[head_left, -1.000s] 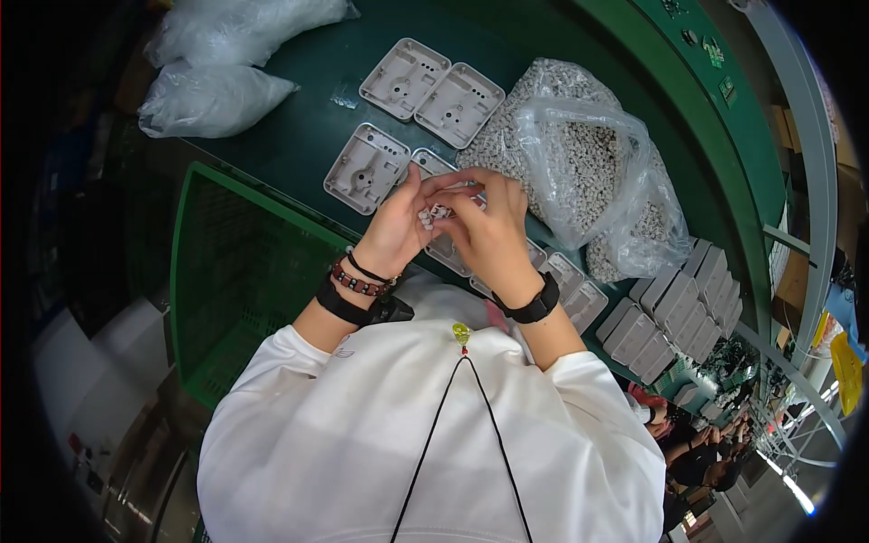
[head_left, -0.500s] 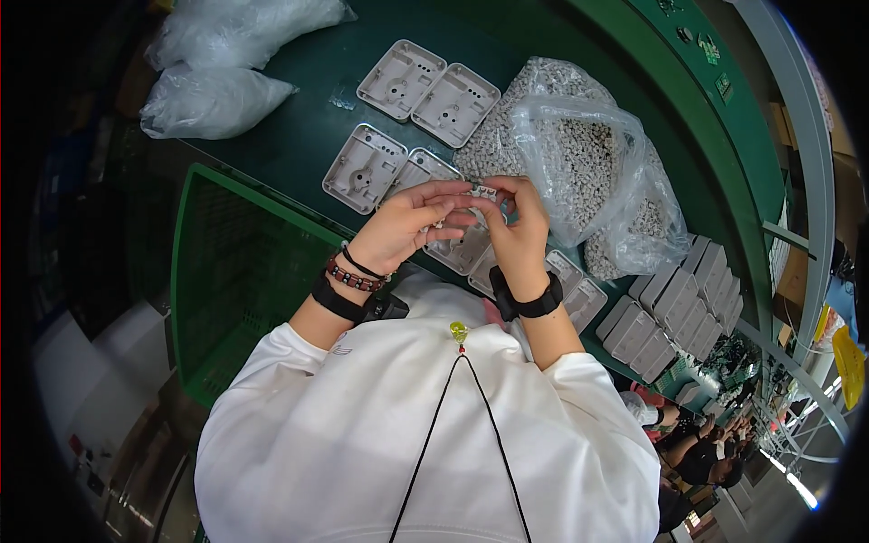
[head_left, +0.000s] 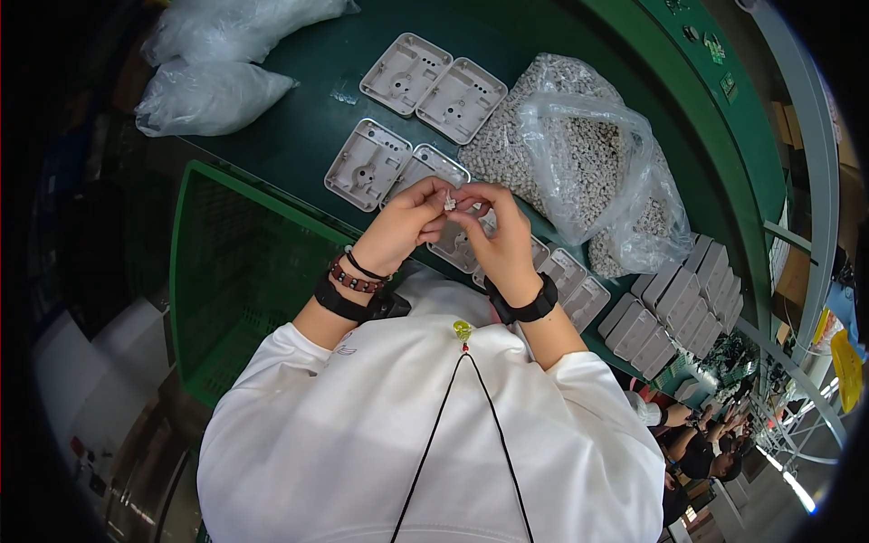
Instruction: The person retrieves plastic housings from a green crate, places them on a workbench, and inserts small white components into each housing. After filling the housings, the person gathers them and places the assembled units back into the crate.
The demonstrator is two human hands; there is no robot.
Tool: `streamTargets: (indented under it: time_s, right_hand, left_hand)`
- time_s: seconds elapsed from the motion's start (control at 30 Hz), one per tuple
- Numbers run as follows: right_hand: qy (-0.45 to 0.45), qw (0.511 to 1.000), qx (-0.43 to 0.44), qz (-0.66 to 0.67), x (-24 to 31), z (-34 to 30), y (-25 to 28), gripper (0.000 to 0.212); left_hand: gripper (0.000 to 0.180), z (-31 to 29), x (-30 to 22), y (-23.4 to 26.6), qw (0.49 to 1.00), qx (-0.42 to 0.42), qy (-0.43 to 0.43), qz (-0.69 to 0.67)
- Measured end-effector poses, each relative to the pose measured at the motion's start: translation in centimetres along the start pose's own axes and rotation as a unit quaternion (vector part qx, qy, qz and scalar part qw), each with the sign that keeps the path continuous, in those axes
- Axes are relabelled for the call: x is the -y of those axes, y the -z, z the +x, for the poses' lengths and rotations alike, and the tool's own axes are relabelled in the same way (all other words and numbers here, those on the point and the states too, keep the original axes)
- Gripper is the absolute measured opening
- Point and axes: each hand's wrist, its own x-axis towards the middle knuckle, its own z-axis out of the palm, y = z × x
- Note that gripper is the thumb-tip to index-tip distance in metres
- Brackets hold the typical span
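Note:
My left hand (head_left: 409,220) and my right hand (head_left: 500,237) meet above the near edge of the table, fingertips almost touching. Pinched between them is a small white plastic part (head_left: 450,204); its exact kind is too small to tell. Both hands are closed, and the fingers partly cover the part. Just beyond them lie light grey plastic housings, among them one housing half (head_left: 367,165) at the left and a pair farther back (head_left: 406,74). Right of my fingers rests a clear plastic bag (head_left: 579,149) full of small whitish parts. More grey housings (head_left: 579,288) lie partly hidden behind my right wrist.
A green crate (head_left: 262,281) stands at the table's left edge. Clear plastic bags (head_left: 217,95) lie at the far left. Stacked grey housings (head_left: 683,303) sit at the right. Small green circuit boards (head_left: 714,48) rest on a ledge. Other people (head_left: 701,452) are at lower right.
My right hand has shifted left and my fingertips have drawn together. The white part has moved left with them, from the right fingers to between both hands.

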Motion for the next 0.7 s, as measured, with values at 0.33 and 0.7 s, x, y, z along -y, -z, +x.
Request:
streamTargets:
  time_s: [0.33, 0.7]
  right_hand:
    - [0.11, 0.98, 0.077, -0.148, -1.2, 3.5, -3.0, 0.016]
    - [0.244, 0.863, 0.17, -0.409, -8.6, 10.2, -10.6, 0.008]
  left_hand:
    - [0.016, -0.1, -0.1, 3.5, 0.994, -0.062, 0.028, -0.081]
    - [0.021, -1.8, -2.1, 11.0, 0.929, -0.313, -0.159, -0.114]
